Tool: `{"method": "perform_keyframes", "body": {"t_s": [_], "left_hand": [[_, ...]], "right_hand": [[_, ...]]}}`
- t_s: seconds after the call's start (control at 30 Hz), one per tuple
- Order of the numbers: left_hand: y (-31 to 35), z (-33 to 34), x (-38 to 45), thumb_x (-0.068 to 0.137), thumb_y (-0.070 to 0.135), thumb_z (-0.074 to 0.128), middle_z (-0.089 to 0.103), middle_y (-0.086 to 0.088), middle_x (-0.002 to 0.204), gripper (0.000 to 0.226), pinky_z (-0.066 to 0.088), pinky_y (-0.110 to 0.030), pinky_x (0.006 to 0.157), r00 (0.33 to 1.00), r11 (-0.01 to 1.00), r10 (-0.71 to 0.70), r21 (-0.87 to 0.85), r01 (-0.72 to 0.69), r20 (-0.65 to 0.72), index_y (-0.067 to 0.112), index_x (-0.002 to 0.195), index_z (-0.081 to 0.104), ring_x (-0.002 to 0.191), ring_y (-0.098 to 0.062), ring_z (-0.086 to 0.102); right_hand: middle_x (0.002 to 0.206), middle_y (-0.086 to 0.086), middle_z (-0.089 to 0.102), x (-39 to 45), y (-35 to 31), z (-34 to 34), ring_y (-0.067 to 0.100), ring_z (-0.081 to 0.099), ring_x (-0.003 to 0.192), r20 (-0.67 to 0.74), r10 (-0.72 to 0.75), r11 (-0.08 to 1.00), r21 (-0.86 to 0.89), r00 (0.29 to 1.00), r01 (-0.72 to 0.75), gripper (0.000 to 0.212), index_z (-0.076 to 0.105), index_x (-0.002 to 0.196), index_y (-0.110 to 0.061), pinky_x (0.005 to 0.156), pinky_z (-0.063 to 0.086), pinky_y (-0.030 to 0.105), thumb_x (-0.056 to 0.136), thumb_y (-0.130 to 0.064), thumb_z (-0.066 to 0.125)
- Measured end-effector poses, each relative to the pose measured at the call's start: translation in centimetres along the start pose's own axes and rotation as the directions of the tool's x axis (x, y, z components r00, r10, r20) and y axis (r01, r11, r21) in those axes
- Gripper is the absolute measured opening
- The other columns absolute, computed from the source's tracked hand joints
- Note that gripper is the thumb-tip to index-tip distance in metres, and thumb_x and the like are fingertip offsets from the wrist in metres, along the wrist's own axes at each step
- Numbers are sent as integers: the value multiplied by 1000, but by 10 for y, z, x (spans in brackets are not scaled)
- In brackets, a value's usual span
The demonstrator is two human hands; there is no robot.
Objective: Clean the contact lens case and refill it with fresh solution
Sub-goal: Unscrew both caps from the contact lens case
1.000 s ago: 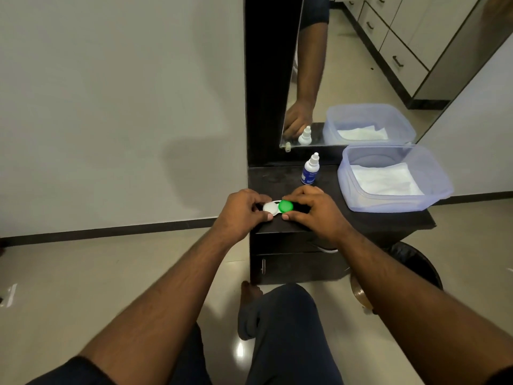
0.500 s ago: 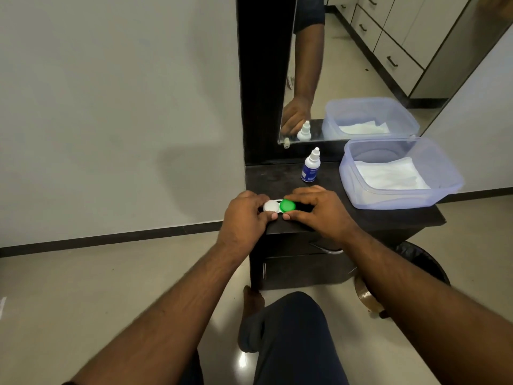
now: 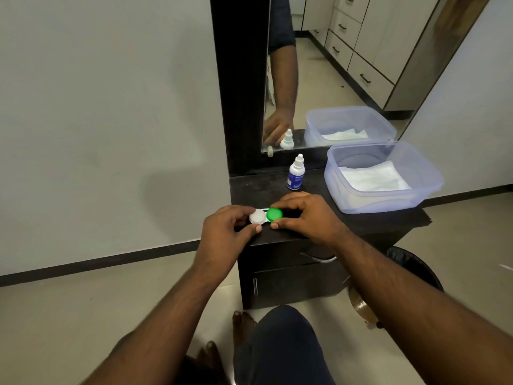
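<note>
Left hand [image 3: 226, 232]: we pinch the white round cap [image 3: 257, 217] of the plastic lens case.
Right hand [image 3: 305, 215]: we pinch the adjoining green round cap [image 3: 274, 214].

It was a home dressing area: a tall wall mirror [image 3: 327, 65] above a dark wooden vanity cabinet [image 3: 291, 276], reflecting pale handled drawers [image 3: 358, 65].

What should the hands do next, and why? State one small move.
Probably twist off the round green cap: both caps are on the contact lens case, the right hand pinches the green one, the left hand grips the white cap end.
</note>
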State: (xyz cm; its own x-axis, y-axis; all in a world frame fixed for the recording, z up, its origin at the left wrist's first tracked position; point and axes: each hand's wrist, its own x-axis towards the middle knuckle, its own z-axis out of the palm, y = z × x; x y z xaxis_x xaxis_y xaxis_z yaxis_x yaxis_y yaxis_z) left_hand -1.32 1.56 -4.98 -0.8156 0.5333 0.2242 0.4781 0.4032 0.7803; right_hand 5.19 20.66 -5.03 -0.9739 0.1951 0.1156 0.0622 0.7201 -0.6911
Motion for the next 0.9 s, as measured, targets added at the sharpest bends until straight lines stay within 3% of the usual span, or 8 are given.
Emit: {"method": "perform_keyframes", "body": {"t_s": [0.1,0.27,0.4,0.47,0.53,0.63,0.77,0.9], "left_hand": [[0,2,0,77,21,79,66,8,96,25,43,0,72,1000,1000,7,16,-7,-19,16,101,74,80,3,58],[-1,-4,10,73,25,81,62,9,79,14,43,-9,61,1000,999,-14,29,15,-16,20,75,69,74,-6,56],[1,-8,14,72,19,83,57,9,113,34,45,-5,75,992,999,33,30,-37,123,21,103,70,93,-4,55],[0,-11,19,75,12,80,56,7,128,46,48,-17,90,977,1000,-3,29,-3,212,23,118,67,108,-7,54],[0,-13,24,77,8,78,64,4,120,42,50,-26,93,972,999,-26,31,20,235,22,115,69,105,-10,58],[2,-13,27,75,14,80,68,2,105,33,50,-17,78,977,997,-32,81,15,210,20,106,72,89,-6,59],[5,-11,30,73,22,82,64,5,115,53,53,-26,83,972,992,32,115,-60,232,26,123,64,94,-9,60],[8,-11,39,73,28,81,63,6,106,44,47,-18,74,946,978,51,177,-112,320,26,115,69,90,-7,55]], "right_hand": [[103,-9,64,0,1,1,4,56,99,7,-21,1000,-18,1000,21,42,69,113,-20,86,43,14,73,-29,80],[104,-8,62,2,3,1,6,54,101,16,-20,1000,-24,1000,20,43,68,115,-20,87,45,19,74,-29,78],[102,-7,63,2,4,2,7,56,99,1,-34,999,-22,999,34,42,69,113,-21,85,45,19,73,-29,79],[101,-9,62,2,4,2,5,56,98,-2,-26,1000,-12,1000,26,42,69,112,-21,84,44,16,73,-28,79],[100,-10,61,2,3,2,4,55,97,4,-23,1000,-6,1000,23,41,69,112,-22,82,43,15,73,-28,79],[101,-10,61,3,3,1,5,55,96,16,-23,1000,-5,1000,23,40,69,112,-23,81,45,17,73,-28,79],[100,-10,61,2,2,0,6,56,97,10,-26,1000,13,1000,26,39,70,110,-23,84,47,21,73,-27,80],[98,-10,62,1,2,0,5,57,95,6,-33,999,33,999,33,40,70,109,-21,84,48,20,71,-25,81]]}}
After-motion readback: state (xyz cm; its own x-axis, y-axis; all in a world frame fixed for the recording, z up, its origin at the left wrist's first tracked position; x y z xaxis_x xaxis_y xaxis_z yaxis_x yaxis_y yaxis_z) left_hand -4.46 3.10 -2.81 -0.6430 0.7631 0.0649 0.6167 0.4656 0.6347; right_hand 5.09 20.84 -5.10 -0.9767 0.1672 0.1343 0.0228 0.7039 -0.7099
